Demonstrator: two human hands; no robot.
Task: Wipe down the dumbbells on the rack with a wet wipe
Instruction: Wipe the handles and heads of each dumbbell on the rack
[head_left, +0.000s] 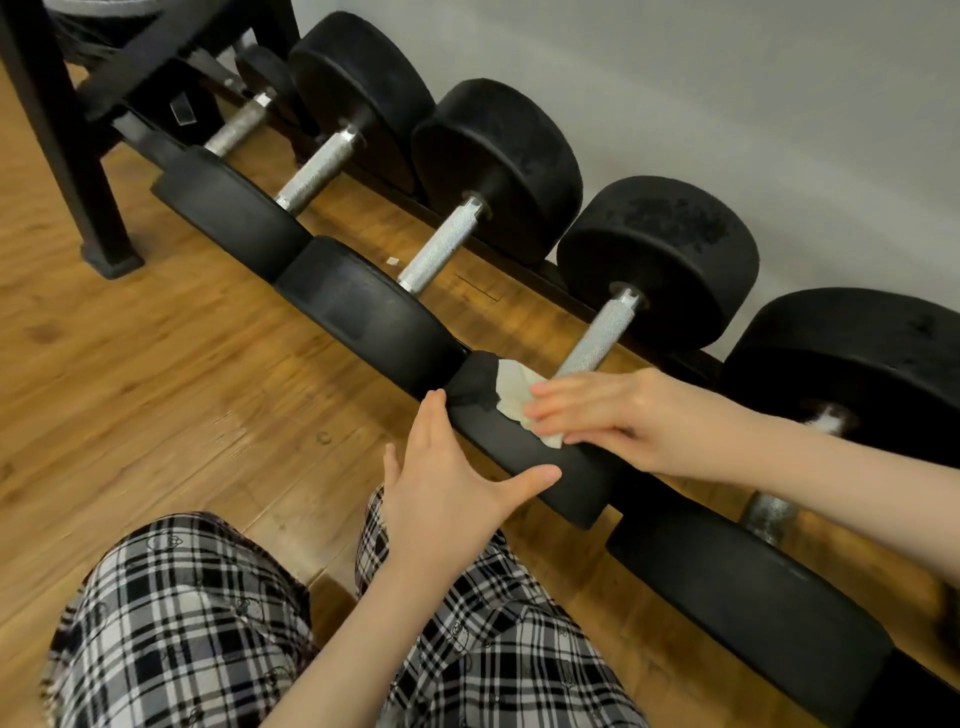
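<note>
At the far left a black frame leg (98, 208) stood on the wooden floor (156, 374), and beside it the low rack (524, 260) ran away to the right along the grey wall (675, 78), carrying a row of black round-headed dumbbells with knurled steel handles (441, 249). Your plaid trousers (182, 623) filled the bottom of the view. Your left hand (447, 499) lay released, fingers straight and spread, its fingertips and thumb touching the near head (530, 457) of the dumbbell you were working on, grasping nothing. Just to its right the wet wipe (511, 395) sat crumpled on top of that same head, pressed down under the flat fingers of your right hand (608, 415), which was likewise not clenched round it. The risk I saw from here: with only flat pressure, the wipe could bunch, slide off the rounded rubber and drop between the heads. The round head might also roll on the rack under a hard stroke, and your left fingertips were close to the gap beside the neighbouring head (374, 317), where they could be pinched.
</note>
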